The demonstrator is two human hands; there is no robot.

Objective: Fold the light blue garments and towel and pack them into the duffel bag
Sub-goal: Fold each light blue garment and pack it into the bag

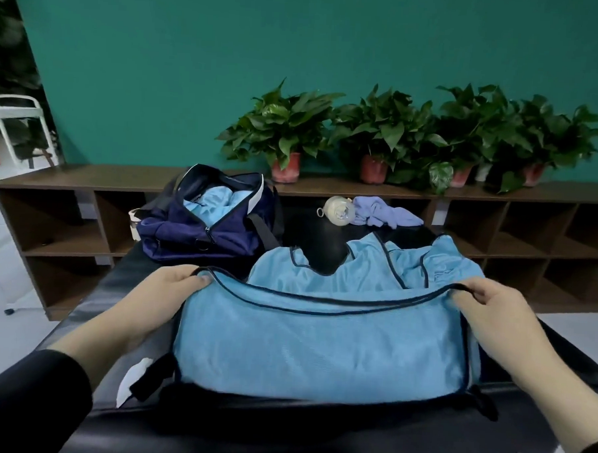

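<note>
A: Item one, the garment point(320, 340). State and place?

B: Light blue mesh, dark piping. It lies on the black worktop point(282, 427), nearer the person than the duffel bag point(201, 229) and to its right. The near part is doubled over the rest, with the folded edge running side to side. The straps at the far end lie loose and rumpled.

A: Item two, the hands.

B: The left hand point(171, 286) pinches the folded edge at its left corner, fingers curled over the piping. The right hand point(493, 303) pinches the right corner the same way. Both hold cloth, and the edge sags a little between them.

A: Item three, the bag.

B: Navy, unzipped, mouth open toward the person. Light blue cloth point(213, 198) already sits inside it.

A: Other stock?

B: To the right of the bag, near the far edge of the worktop, a lilac cloth point(384, 213) lies crumpled, with a clear plastic bottle point(337, 211) just beside it. Whether that cloth is the towel, I cannot tell.

A: Step in hand?

B: By my reading, folding this garment, midway: one fold is made and the far part is not yet tidied.

A: Next move calls for?

B: Likely a second fold with both corners carried level, so the mesh does not skew. Then a bundle small enough for the space left in the bag.
</note>
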